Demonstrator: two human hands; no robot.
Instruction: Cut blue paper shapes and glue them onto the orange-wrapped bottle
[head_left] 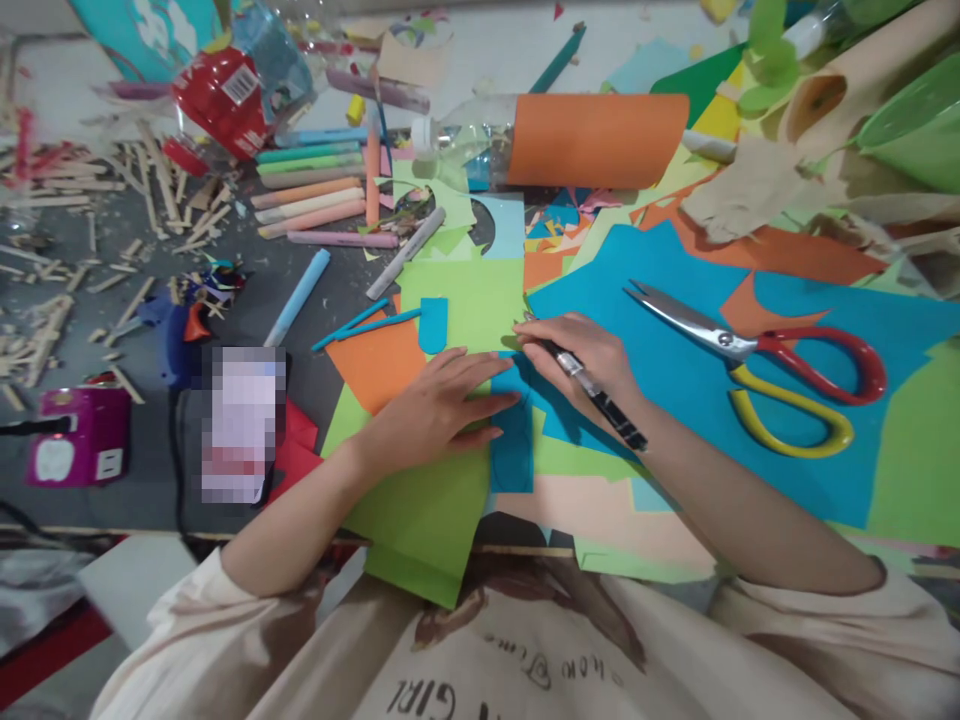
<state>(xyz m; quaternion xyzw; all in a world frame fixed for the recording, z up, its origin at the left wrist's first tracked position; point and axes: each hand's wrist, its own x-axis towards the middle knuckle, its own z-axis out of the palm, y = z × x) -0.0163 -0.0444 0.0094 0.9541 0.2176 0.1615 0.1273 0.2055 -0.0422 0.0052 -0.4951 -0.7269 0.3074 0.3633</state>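
Observation:
My left hand point(442, 405) lies flat with fingers stretched out, pressing a small blue paper piece point(514, 450) onto a light green sheet point(420, 510). My right hand point(581, 360) is closed round a black and silver pen point(600, 400), whose tip meets the paper near the blue piece's upper edge. A large blue sheet point(675, 390) lies under and to the right of that hand. Another small rounded blue cut-out point(433, 325) rests just above my left hand.
Scissors point(780, 365) with red and yellow handles lie on the blue sheet to the right. A plastic bottle wrapped in orange paper point(570, 140) lies at the back. Pastel markers point(315, 195), wooden sticks point(112, 220), paper scraps and a magenta box point(71, 435) crowd the left.

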